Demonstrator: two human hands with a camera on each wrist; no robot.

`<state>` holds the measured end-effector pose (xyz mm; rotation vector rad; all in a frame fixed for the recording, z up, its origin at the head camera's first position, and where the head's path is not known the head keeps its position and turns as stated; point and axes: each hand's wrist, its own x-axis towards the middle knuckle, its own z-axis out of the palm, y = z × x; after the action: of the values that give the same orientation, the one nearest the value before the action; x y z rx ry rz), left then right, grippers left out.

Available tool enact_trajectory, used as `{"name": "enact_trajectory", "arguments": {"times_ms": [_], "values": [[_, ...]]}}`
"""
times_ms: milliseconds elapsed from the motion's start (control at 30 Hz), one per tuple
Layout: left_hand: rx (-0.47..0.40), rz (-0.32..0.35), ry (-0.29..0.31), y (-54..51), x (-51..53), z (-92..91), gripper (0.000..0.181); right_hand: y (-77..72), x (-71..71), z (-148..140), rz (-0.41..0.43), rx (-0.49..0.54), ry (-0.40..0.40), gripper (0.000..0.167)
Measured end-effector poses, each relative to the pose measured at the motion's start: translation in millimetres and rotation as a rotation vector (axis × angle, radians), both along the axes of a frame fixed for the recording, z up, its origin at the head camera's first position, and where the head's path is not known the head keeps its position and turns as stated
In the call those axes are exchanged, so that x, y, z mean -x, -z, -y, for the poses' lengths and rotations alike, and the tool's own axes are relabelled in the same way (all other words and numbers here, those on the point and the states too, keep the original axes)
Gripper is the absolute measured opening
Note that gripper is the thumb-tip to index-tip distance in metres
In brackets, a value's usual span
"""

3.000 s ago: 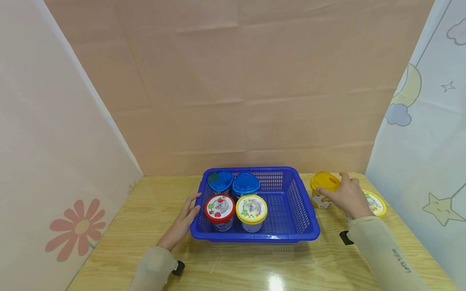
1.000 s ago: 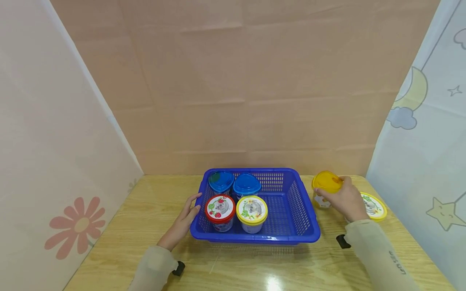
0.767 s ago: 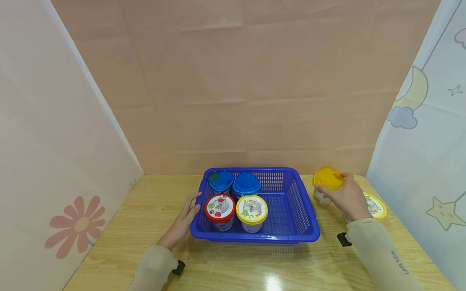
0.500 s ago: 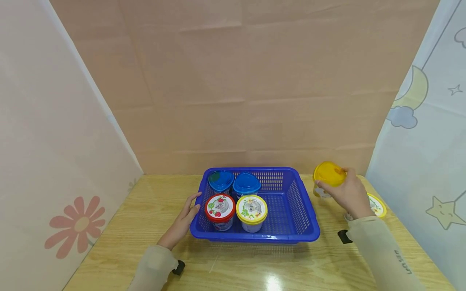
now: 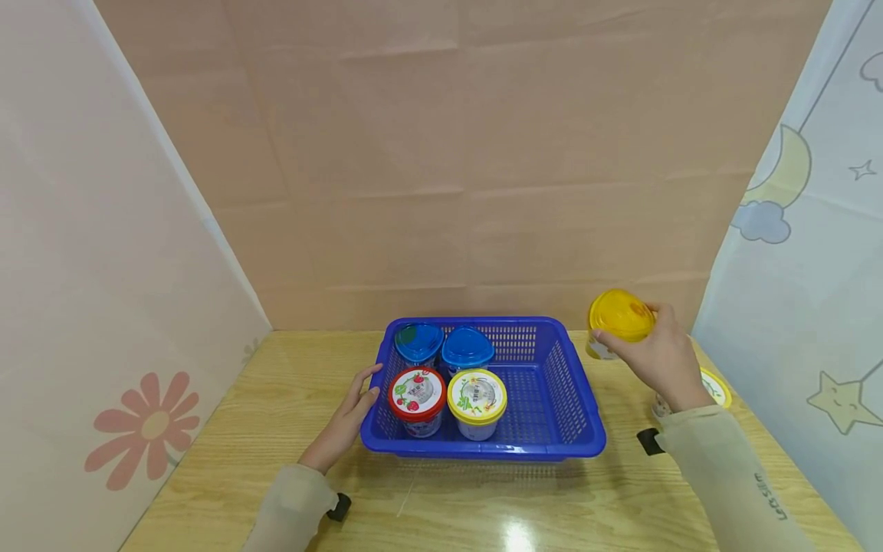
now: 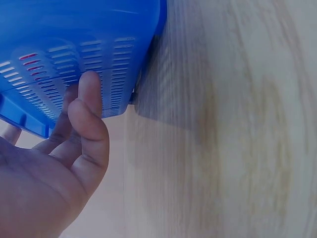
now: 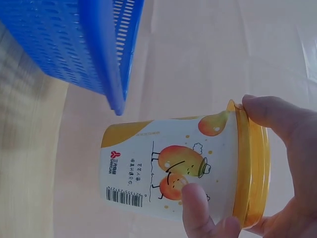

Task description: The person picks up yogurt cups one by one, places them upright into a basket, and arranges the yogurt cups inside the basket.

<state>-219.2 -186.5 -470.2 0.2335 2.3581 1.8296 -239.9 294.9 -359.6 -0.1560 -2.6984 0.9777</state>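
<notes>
My right hand grips a yogurt cup with a translucent yellow lid, held above the table right of the blue plastic basket. Cartoon mangoes and a barcode show on the cup in the right wrist view, where it appears sideways, fingers and thumb around its lid end. My left hand holds the basket's left rim; in the left wrist view its curled fingers touch the perforated outer wall. Inside the basket stand a red-lidded tub, a yellow-lidded tub and two blue-lidded cups.
Another yellow-lidded tub stands on the wooden table at the right, partly hidden behind my right hand and sleeve. The basket's right half shows bare floor. A brown backdrop closes off the back, with patterned sheets at both sides.
The yellow-lidded yogurt cup has risen off the table in my right hand, tilting a little. My left hand, the basket and its contents look the same.
</notes>
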Motion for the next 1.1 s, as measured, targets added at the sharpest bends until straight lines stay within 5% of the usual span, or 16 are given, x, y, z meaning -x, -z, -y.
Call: {"name": "enact_trajectory", "arguments": {"times_ms": [633,1100], "values": [[0.019,0.004,-0.014,-2.1,-1.2,-1.1,0.046,-28.2,-4.9,22,-0.027,-0.004,-0.044,0.112],[0.007,0.010,-0.014,-0.6,-1.6,-1.0,0.046,-32.0,-5.0,31,0.009,0.017,-0.079,0.114]]}}
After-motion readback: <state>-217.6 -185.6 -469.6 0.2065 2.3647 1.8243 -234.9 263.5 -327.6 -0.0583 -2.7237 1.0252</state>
